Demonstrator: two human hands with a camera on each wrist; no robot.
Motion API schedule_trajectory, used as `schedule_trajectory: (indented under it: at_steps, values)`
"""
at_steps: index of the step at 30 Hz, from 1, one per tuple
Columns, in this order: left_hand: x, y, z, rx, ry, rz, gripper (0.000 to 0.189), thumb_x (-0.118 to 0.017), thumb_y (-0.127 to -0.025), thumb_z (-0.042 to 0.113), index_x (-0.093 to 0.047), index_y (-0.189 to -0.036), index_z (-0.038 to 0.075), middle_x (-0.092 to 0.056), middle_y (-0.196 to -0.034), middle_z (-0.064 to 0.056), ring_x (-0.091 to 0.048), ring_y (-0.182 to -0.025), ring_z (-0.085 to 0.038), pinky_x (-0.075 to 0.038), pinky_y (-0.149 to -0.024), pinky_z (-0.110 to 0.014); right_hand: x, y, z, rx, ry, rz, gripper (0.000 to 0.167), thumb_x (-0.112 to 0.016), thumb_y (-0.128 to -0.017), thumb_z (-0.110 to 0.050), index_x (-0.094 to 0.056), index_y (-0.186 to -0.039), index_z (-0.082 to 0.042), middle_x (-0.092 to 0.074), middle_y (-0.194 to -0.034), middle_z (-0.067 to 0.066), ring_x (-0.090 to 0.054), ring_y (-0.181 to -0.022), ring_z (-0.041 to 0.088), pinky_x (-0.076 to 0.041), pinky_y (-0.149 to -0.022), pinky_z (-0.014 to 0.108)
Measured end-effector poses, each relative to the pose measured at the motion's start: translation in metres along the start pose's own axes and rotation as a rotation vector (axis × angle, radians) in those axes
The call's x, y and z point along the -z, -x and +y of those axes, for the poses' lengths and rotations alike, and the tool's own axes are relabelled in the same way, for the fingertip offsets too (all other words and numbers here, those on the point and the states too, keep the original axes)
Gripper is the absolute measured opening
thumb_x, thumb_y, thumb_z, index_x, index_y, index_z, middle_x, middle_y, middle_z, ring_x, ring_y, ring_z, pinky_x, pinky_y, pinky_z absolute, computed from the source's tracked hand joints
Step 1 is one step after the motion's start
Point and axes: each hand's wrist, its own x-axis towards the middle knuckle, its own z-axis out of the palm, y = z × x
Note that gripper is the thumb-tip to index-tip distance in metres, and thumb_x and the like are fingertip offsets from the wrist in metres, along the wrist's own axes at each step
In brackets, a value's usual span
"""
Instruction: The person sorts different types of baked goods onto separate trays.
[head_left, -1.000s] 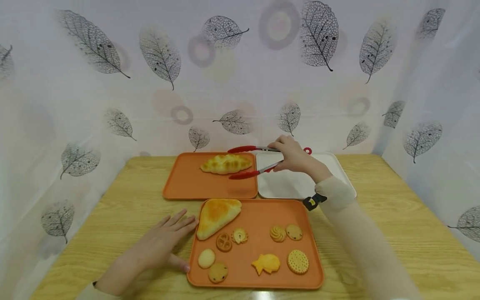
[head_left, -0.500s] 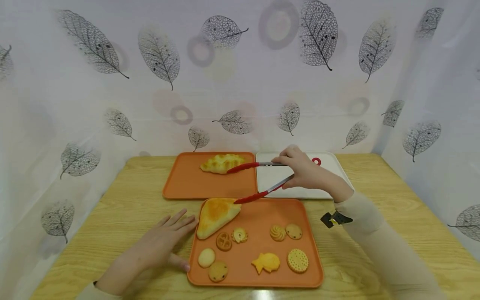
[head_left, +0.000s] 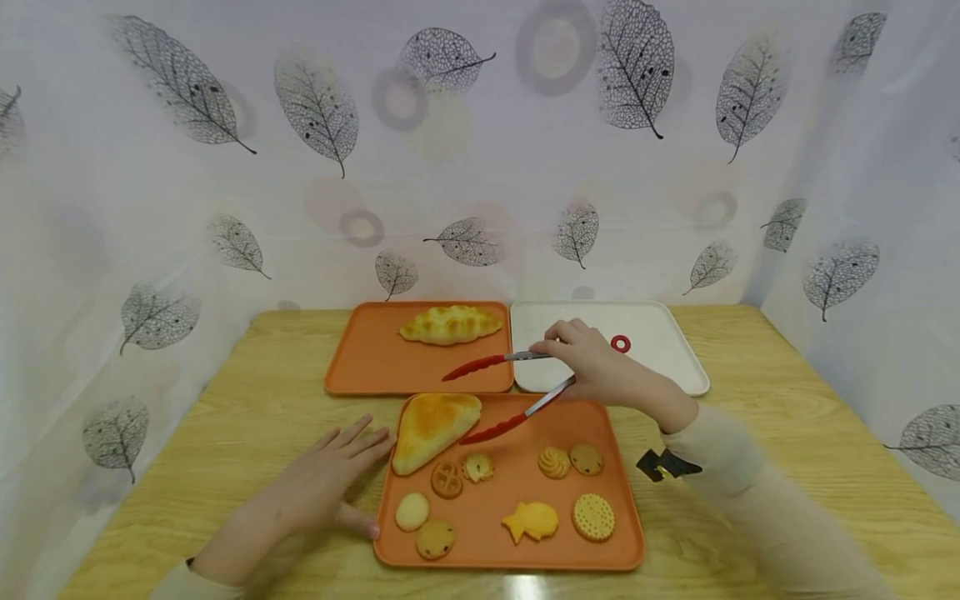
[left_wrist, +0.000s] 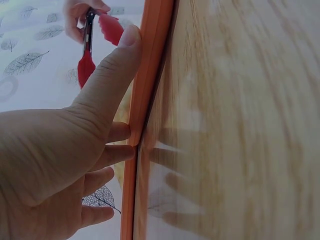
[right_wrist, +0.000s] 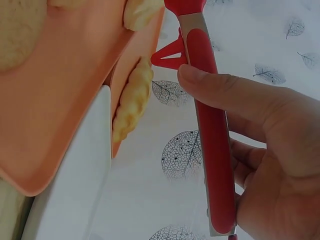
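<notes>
My right hand (head_left: 596, 362) grips red-tipped tongs (head_left: 498, 429) whose arms are spread apart, with nothing between the tips. One tip hangs over the back orange tray (head_left: 367, 375); the other is beside the triangular pastry (head_left: 433, 429) at the front tray's back left corner. In the right wrist view, thumb and fingers wrap the tongs' red handle (right_wrist: 212, 125). My left hand (head_left: 322, 479) lies with fingers straight along the left side of the front orange tray (head_left: 487, 550), thumb touching its rim, as the left wrist view also shows. A long braided bread (head_left: 450, 325) rests on the back tray.
Several cookies lie on the front tray, among them a fish-shaped one (head_left: 531, 522), a round dotted one (head_left: 594, 517) and a pretzel-like one (head_left: 447, 481). A white tray (head_left: 652, 325) stands back right, next to the back orange tray. A leaf-patterned curtain (head_left: 480, 150) rises behind the wooden table (head_left: 262, 367).
My right hand has brought the spread tongs from around the braided bread toward the front tray, near the triangular pastry. The left hand has stayed put.
</notes>
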Motion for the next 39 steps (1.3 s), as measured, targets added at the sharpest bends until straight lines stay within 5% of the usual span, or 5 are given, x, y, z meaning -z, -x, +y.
schedule_trajectory:
  at_steps: [13, 39]
  values:
    - [-0.001, 0.000, 0.000, 0.000, 0.001, 0.004, 0.112, -0.060, -0.065, 0.080, -0.038, -0.151, 0.012, -0.034, -0.158, -0.011, -0.017, -0.150, -0.038, -0.022, -0.116, -0.064, -0.014, -0.008, -0.018, -0.026, 0.099, -0.058, 0.055, -0.091, -0.066, -0.020, -0.066, -0.115, -0.011, -0.057, -0.106, 0.007, -0.049, -0.094, 0.024, -0.040, -0.070, 0.032]
    - [-0.002, 0.000, -0.001, -0.019, -0.012, 0.014, 0.111, -0.058, -0.066, 0.080, -0.038, -0.151, 0.011, -0.035, -0.157, -0.013, -0.019, -0.149, -0.040, -0.023, -0.115, -0.065, -0.015, -0.004, -0.016, 0.034, 0.155, 0.027, 0.045, -0.090, -0.066, -0.021, -0.070, -0.106, -0.015, -0.059, -0.101, 0.003, -0.051, -0.092, 0.021, -0.042, -0.069, 0.033]
